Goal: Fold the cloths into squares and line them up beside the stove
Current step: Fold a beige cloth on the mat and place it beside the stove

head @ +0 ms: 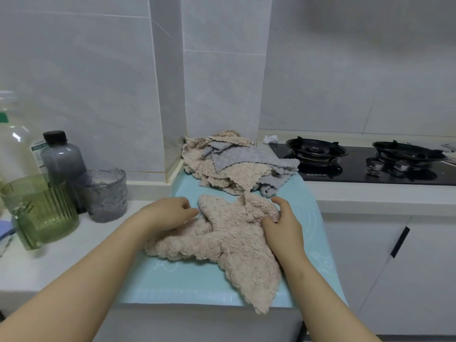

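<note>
Left hand (170,214) and right hand (283,228), fingers curled, pinched the crumpled pink cloth (232,245) on the mat (185,280); a cloth pile (234,161) lay beside the stove (357,170).

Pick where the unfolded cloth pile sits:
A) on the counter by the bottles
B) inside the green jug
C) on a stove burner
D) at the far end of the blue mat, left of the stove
D: the pile of beige and grey cloths lies on the far end of the blue mat, against the wall corner, with the stove to its right.
</note>
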`<state>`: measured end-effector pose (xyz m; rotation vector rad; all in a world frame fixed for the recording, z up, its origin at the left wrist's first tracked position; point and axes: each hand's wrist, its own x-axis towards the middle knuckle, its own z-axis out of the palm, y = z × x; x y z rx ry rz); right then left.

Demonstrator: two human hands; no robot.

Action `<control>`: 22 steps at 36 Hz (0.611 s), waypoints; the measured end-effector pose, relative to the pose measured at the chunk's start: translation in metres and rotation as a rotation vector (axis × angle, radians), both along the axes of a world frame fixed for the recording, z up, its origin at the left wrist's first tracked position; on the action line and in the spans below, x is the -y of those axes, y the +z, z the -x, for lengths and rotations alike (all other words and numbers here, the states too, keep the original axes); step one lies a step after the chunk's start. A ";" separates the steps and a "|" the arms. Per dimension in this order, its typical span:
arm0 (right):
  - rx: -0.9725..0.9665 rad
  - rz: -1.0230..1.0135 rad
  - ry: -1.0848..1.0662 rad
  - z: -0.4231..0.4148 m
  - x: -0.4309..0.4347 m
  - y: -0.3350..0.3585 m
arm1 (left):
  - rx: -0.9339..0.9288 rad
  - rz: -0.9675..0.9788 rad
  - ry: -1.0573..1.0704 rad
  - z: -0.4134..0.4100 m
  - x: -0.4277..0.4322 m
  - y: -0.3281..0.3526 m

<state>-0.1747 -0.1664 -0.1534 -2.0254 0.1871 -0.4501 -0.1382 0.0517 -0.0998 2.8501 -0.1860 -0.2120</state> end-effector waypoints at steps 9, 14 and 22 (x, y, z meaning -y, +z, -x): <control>-0.010 0.035 -0.002 0.000 0.000 0.000 | 0.028 0.194 0.001 -0.033 0.035 -0.026; 0.003 0.027 0.007 -0.001 0.002 -0.001 | 0.010 0.223 -0.024 -0.034 0.041 -0.029; 0.097 -0.066 -0.002 0.001 0.004 0.003 | 0.232 0.724 0.224 -0.019 0.024 -0.021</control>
